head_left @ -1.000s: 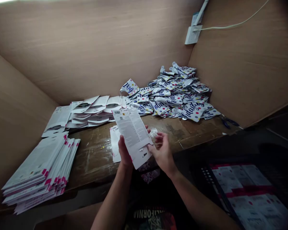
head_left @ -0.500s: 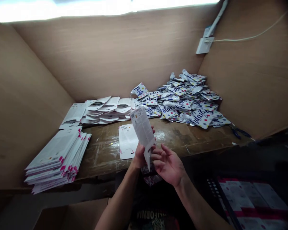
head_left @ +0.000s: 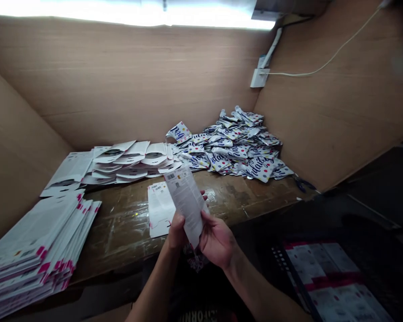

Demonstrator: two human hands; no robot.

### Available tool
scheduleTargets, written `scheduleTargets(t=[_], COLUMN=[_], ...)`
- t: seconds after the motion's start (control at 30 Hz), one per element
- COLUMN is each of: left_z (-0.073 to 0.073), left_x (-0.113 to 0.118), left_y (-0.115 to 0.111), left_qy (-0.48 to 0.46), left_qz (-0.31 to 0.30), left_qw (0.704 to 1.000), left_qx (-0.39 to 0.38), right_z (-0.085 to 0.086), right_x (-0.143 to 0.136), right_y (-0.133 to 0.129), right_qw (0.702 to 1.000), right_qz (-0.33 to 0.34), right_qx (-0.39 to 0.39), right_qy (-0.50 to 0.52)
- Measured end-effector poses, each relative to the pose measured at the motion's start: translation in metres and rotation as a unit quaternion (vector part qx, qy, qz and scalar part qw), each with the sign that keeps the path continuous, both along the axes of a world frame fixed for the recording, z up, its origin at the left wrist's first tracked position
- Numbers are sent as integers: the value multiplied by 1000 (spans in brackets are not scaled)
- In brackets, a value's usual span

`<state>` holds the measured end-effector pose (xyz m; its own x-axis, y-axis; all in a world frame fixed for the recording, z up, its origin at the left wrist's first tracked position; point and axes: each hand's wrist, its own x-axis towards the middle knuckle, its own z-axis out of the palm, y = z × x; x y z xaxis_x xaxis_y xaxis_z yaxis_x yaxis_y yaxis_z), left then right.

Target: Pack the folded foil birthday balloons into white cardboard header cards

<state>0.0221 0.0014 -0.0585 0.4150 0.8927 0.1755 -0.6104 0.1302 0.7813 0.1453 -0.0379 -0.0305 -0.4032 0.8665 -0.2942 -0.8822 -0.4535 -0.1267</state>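
A white printed packet (head_left: 187, 202), with a barcode and small text, is tilted in front of me above the table's front edge. My left hand (head_left: 177, 230) is closed on its lower left side, thumb on the front, and some fingertips show past the right edge. My right hand (head_left: 218, 239) pinches the packet's lower right edge, thumb in front and the other fingers behind. Just beyond, a few flat white packets (head_left: 159, 210) lie on the table. Below my hands hangs a crumpled patterned foil piece (head_left: 195, 261), partly hidden in shadow.
Stacked white packets (head_left: 30, 246) with pink ends stand at left. Behind them lie rows of open-mouthed packets (head_left: 127, 160). Folded, dotted foil pieces (head_left: 242, 147) are heaped at back right, near a dark-handled tool (head_left: 304, 184). A dark crate (head_left: 298, 286) holding packets sits low right.
My right hand, held loosely beside the packet's lower end before, has closed on its edge. The packet's lower flap no longer stands out. The view has shifted right, so things appear further left.
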Motion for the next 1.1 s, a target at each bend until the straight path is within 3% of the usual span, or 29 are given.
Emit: scheduleTargets(t=[0.1, 0.17, 0.23, 0.27, 0.3, 0.33, 0.37, 0.4, 0.43, 0.5, 0.57, 0.63, 0.73, 0.8, 0.9, 1.0, 1.03, 1.1], left_z=[-3, -3, -2, -1, 0, 1, 1, 1, 0, -2, -4, -5, -2, 4, 13, 19, 21, 23], left_x=[-4, -9, -18, -24, -30, -36, -42, -46, -48, -48, -43, -38, -35, -33, -25, -12, -7, 3], left_y=[5, 9, 13, 15, 17, 20, 22, 23, 24, 25, 24, 24, 25, 27, 32, 37, 38, 38], left_qy=[-44, -80, -127, -152, -177, -202, -225, -245, -262, -285, -295, -298, -278, -248, -202, -171, -164, -154], left_qz=[-1, 11, 47, 72, 96, 112, 117, 112, 98, 66, 42, 32, 47, 74, 117, 150, 158, 166], left_qw=[997, 990, 978, 971, 963, 956, 951, 947, 945, 942, 940, 938, 942, 946, 947, 944, 944, 946], left_qx=[-68, -115, -157, -171, -179, -181, -178, -172, -167, -164, -168, -171, -180, -194, -222, -240, -239, -233], right_z=[-3, -8, -12, -13, -14, -12, -10, -8, -4, 1, 2, -5, -29, -48, -59, -40, -28, -1], right_x=[-2, 5, 26, 45, 68, 96, 126, 158, 188, 236, 260, 258, 221, 189, 149, 117, 106, 84], right_y=[-2, 0, 11, 21, 34, 47, 61, 75, 87, 103, 108, 99, 63, 32, -7, -25, -28, -33], right_qw=[1000, 994, 963, 926, 864, 770, 620, 451, 395, 325, 289, 248, 217, 195, 185, 228, 225, 179], right_qz=[4, 28, 64, 51, 24, -59, -152, -209, -228, -225, -194, -161, -112, -75, -108, -202, -207, -167], right_qx=[25, 88, 180, 224, 262, 279, 276, 256, 234, 215, 218, 235, 286, 359, 458, 449, 448, 466], right_qy=[0, -55, -191, -300, -430, -571, -719, -829, -859, -893, -912, -926, -927, -909, -863, -840, -840, -850])
